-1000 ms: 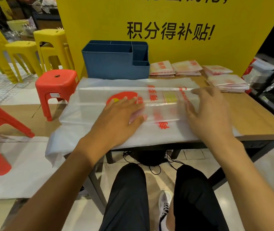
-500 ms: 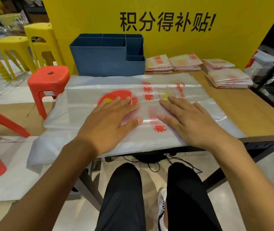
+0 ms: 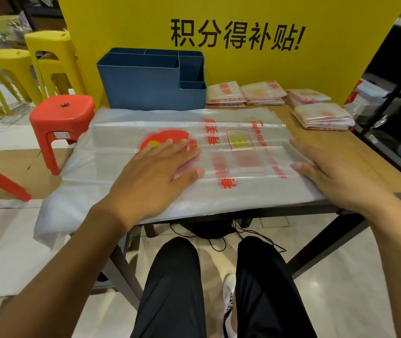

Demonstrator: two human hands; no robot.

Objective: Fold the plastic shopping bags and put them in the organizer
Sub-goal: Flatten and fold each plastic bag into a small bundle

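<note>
Clear plastic shopping bag [image 3: 194,152] lies flat across wooden tabletop [image 3: 355,152], w/ lengthwise fold creases; its left end hangs off the tabletop edge. Print is red: round red logo w/ yellow spot, vertical chars incl. "有奖", a yellow-green box in a red outline, smaller red text too blurred to read.

Left hand [image 3: 155,176] presses palm-down on bag centre, over the logo; fingers [image 3: 167,147] straight, slightly apart, thumb out to the side. Right hand [image 3: 328,174] lies flat at bag's right end, fingers straight & together, gripping nothing.

Blue organizer [image 3: 150,81] stands at back of tabletop, touching or just behind bag's far edge; several compartments, none w/ visible contents. Right of it, four stacks of folded bags [image 3: 324,115] w/ red print, along the back & right side.

Yellow board [image 3: 243,69] behind reads "积分得补贴!" in black. Red stool [image 3: 60,118] & yellow stools [image 3: 48,57] stand left. Person's black trousers [image 3: 177,289] show below.
</note>
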